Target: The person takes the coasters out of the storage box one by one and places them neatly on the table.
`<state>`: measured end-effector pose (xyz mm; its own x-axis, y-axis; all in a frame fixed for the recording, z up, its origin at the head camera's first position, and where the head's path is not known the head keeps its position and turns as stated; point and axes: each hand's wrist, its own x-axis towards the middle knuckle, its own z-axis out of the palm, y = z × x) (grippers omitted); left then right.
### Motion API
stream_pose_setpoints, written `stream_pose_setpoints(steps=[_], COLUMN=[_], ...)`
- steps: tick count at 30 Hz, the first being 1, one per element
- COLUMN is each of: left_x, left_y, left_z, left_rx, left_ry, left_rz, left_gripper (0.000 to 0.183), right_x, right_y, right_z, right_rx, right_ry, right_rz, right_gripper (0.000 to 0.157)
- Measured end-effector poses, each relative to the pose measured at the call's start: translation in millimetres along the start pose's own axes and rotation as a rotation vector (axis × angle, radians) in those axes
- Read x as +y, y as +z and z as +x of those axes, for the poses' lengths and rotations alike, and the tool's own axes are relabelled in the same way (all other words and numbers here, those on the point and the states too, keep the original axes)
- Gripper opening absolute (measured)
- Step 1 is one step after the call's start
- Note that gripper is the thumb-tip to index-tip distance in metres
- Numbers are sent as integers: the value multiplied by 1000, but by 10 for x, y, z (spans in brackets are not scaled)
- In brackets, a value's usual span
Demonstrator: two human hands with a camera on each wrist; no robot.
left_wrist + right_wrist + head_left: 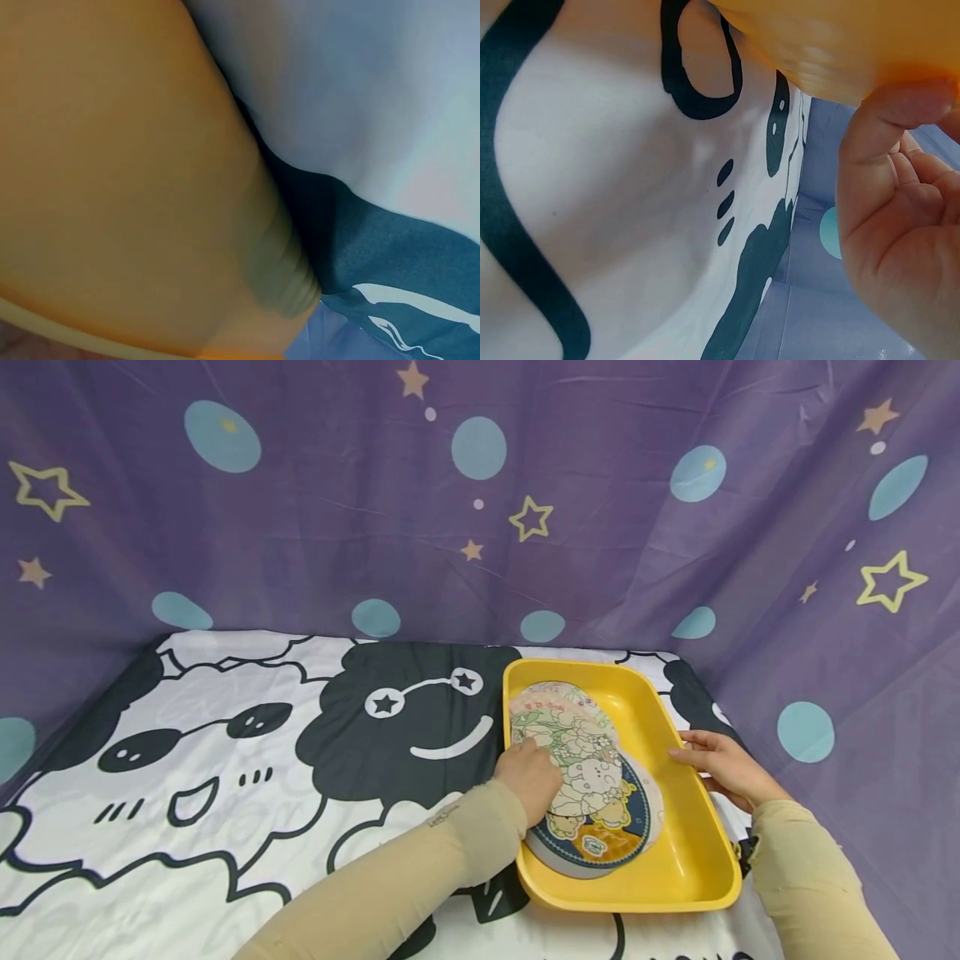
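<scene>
On the right of the table lies a yellow plastic tray [693, 852]. Inside it, overlapping round flat pieces lie in a pile: a pale disc [585, 752] printed with white cartoon animals and flowers on top, a dark blue disc [626, 835] with yellow cartoon figures partly under it. My left hand [530, 777] reaches over the left rim, its curled fingers gripping the left edge of the pale disc; its fingertips are hidden. At the right rim, my right hand [723, 768] holds the tray, thumb on the rim. The right wrist view shows a digit against the yellow underside [840, 67].
A white and black cloth [225, 777] with cartoon sheep covers the table. Behind and to the right hangs a purple curtain [315, 510] with stars and blue dots. Right of the tray, the table edge runs close to the curtain.
</scene>
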<state>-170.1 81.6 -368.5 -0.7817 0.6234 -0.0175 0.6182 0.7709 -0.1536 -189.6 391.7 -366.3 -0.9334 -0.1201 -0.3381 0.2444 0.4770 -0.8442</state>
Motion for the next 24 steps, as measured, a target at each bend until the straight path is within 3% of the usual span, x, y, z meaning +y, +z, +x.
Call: stream_pose_setpoints(steps=[8,14,21,24], left_x=[3,-13,-64,-85], left_y=[2,30,43,48], left_z=[22,39,41,49], left_rx=[62,184,336,373], left_ry=[-14,-45,-91,-114], left_rz=[-56,-62,-26,-19], left_gripper=[13,12,26,21], right_x=[-4,3,7,9], right_y=[1,0,1,1], right_z=[-1,9,11,10], right_rx=[4,9,11,10], right_ry=[4,7,1,0], right_rz=[1,11,14,16], right_gripper=[75,75,73,72])
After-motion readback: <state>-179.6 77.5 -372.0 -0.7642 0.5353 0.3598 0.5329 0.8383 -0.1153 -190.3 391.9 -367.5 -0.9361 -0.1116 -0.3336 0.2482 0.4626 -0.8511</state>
